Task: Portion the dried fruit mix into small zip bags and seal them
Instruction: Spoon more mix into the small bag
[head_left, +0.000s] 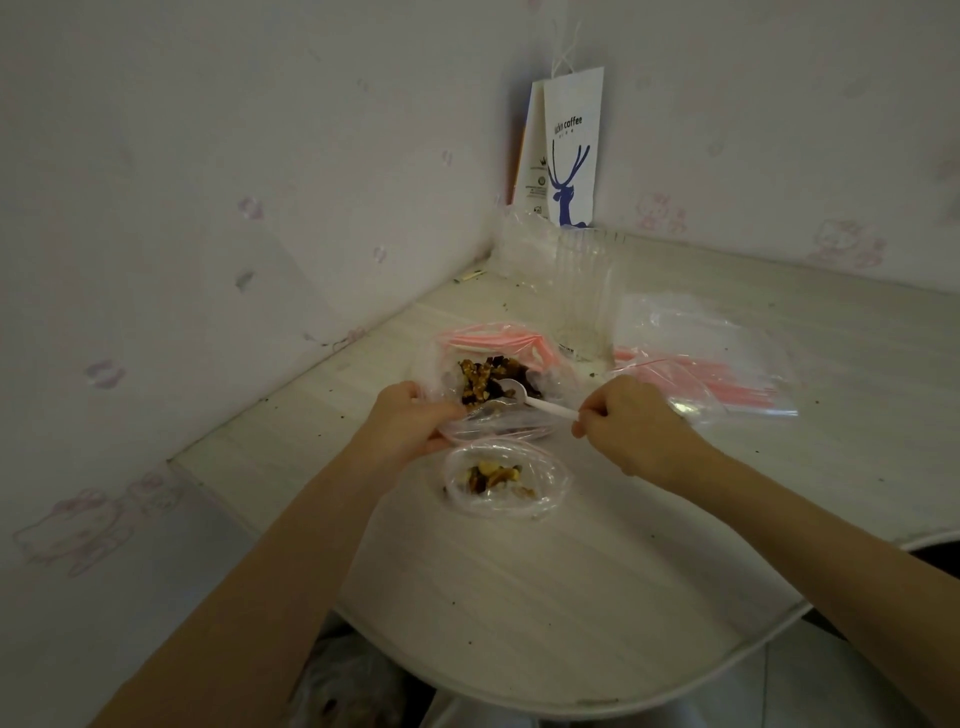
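Worktop (519, 597): pale, wood-grained, rounded at the near edge, with crumbs scattered across it.
Large bag (519, 345): clear plastic with a pink zip strip. It lay open near the middle of the worktop and contained the dried fruit mix (483, 379).
Left hand (415, 418): fingers were curled round the near left edge of the large bag, gripping the plastic.
Right hand (628, 423): fingers were closed in a pinch on the handle end of the spoon.
Spoon (550, 408): white plastic. Its bowl sat inside the large bag at the mix; it appeared lightly loaded, though the dim view left this uncertain.
Small zip bag (506, 480): sat with its mouth open just in front of the large bag, between the forearms, with a small portion of mix inside.
Empty zip bags (727, 374): a stack with pink strips, lying flat beyond the right hand.
Clear container (582, 291): stood directly behind the large bag.
Paper bag (571, 150): white with a blue deer print, standing upright in the corner against the wall.
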